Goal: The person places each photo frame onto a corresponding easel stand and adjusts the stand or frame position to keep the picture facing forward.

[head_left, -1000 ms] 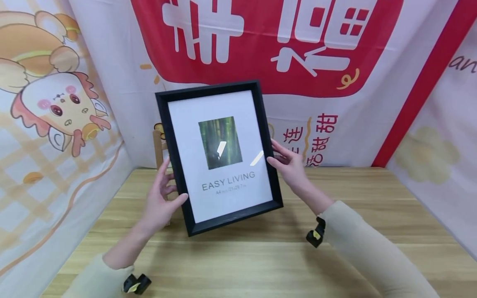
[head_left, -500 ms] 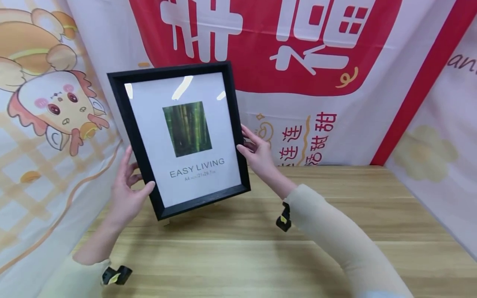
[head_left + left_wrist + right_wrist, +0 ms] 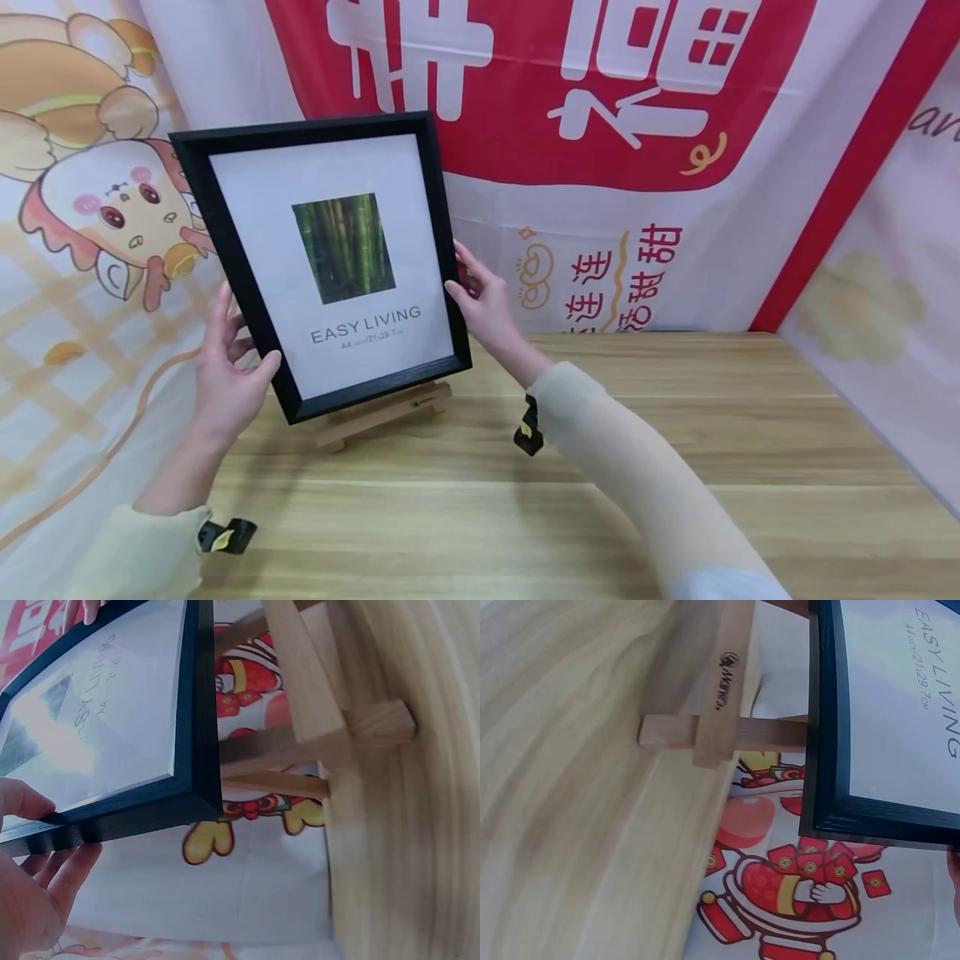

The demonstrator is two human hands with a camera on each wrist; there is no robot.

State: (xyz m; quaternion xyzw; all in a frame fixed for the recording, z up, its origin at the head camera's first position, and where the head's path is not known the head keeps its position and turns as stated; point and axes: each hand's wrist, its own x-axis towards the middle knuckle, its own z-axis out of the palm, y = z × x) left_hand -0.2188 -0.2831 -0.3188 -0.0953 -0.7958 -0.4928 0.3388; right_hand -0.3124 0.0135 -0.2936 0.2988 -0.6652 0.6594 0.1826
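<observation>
The black picture frame [image 3: 322,262] is held upright and slightly tilted in the air, its lower edge just above the ledge of a small wooden easel [image 3: 384,414] on the table [image 3: 675,467]. The left hand [image 3: 225,375] grips its left edge, thumb on the front; the right hand [image 3: 483,304] clasps the right edge. The frame appears not yet seated on the easel; lowering and release remain.

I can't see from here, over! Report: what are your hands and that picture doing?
Left hand and right hand grip the black-framed bamboo picture by its sides. It is above the small wooden easel, tilted. Nothing between them.
</observation>
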